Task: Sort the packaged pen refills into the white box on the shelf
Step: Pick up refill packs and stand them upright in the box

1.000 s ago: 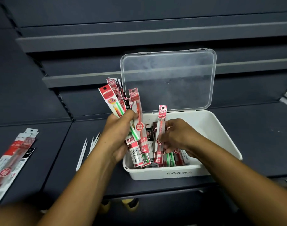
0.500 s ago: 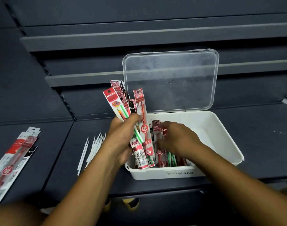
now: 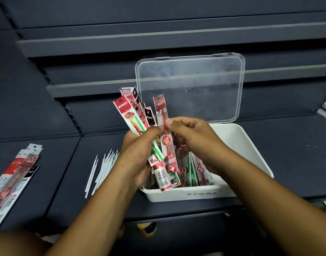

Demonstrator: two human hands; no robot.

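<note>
Above the white box (image 3: pixel 251 145): left hand (image 3: pixel 138 154) clamping fanned refill packets (image 3: pixel 140 115), right hand (image 3: pixel 193 137) pinching one mid-strip. Light, slick, bendy; best gripped mid-length.

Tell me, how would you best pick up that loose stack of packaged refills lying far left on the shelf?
The stack of packaged refills lies flat and fanned, long and thin. Probably come from above and pinch across the narrow width near the middle, thumb on one long edge, fingers on the other, to gather the packets together.
</note>
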